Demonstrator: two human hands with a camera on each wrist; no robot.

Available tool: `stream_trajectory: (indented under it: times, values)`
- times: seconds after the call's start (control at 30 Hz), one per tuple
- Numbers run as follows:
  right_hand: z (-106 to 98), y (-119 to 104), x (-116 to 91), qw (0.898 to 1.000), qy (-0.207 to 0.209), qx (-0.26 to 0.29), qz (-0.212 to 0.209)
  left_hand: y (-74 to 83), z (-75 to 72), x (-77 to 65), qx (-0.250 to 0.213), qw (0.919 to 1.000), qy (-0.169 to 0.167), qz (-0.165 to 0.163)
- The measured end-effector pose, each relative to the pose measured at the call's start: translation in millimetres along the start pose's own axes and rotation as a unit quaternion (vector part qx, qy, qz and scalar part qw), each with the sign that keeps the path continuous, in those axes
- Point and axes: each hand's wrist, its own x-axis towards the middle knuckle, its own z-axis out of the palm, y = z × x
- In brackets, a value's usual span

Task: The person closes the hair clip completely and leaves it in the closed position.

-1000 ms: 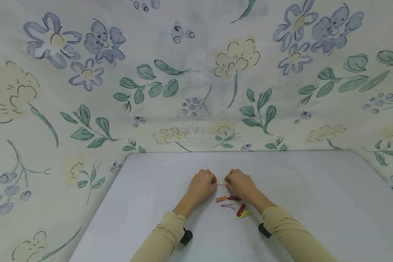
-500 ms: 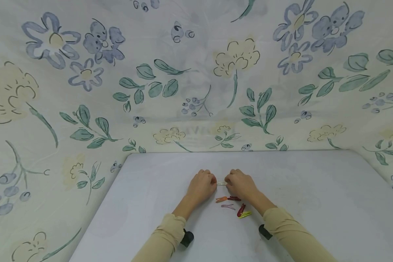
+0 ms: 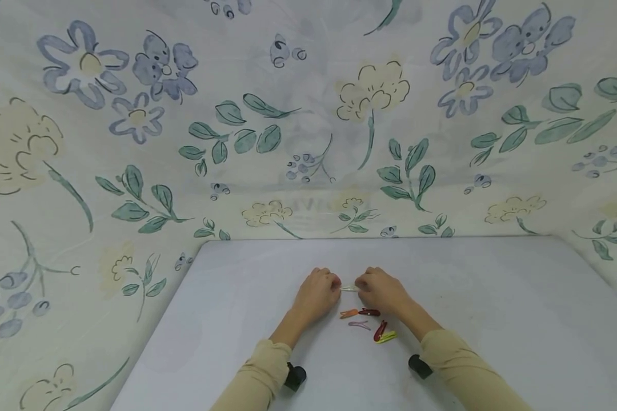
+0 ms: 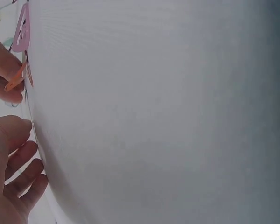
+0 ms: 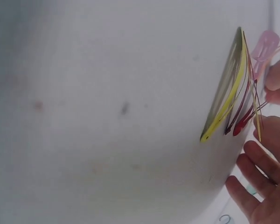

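Observation:
In the head view, a slim pale hair clip [image 3: 349, 289] lies crosswise between my hands, low over the white table. My left hand [image 3: 316, 294] pinches its left end, and my right hand [image 3: 384, 292] pinches the other; the fingertips hide both ends. Just nearer than the hands lie an orange hair clip [image 3: 348, 314], a dark red one [image 3: 370, 312] and a pink one [image 3: 359, 325]. Farther right, a red hair clip [image 3: 380, 330] touches a yellow hair clip [image 3: 387, 337]. In the right wrist view, the yellow clip [image 5: 227, 107] has its two arms spread apart.
The white tabletop [image 3: 226, 319] ends at a straight back edge, with a flowered cloth [image 3: 308, 131] hanging behind it and at the sides. A black wrist camera [image 3: 295, 377] is strapped by the left sleeve, another black camera [image 3: 419, 366] by the right.

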Motion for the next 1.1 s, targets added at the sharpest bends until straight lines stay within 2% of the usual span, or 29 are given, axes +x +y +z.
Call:
stream_trajectory:
  times: [0.27, 0.47, 0.6, 0.83, 1.1]
  values:
    - [-0.3, 8.0, -6.8, 0.999, 0.016, 0.041, 0.013, 1.1, -0.1, -3.5, -0.012, 0.9999, 0.005, -0.008]
    - [-2.5, 13.9, -15.2, 0.997, 0.018, 0.072, 0.033, 1.4, -1.3, -7.9, -0.051, 0.9984, 0.002, -0.027]
    - [-4.3, 15.2, -21.5, 0.995, 0.019, 0.094, 0.031, 1.8, -2.0, -10.7, -0.072, 0.9969, 0.0, -0.033]
    - [-6.9, 17.8, -30.0, 0.992, 0.02, 0.12, 0.021, 3.7, -1.4, -12.5, -0.101, 0.9947, -0.001, -0.018]
    - [-7.3, 23.5, -35.6, 0.989, 0.016, 0.145, 0.019, 14.5, -2.4, -14.2, -0.129, 0.9913, -0.026, -0.013]
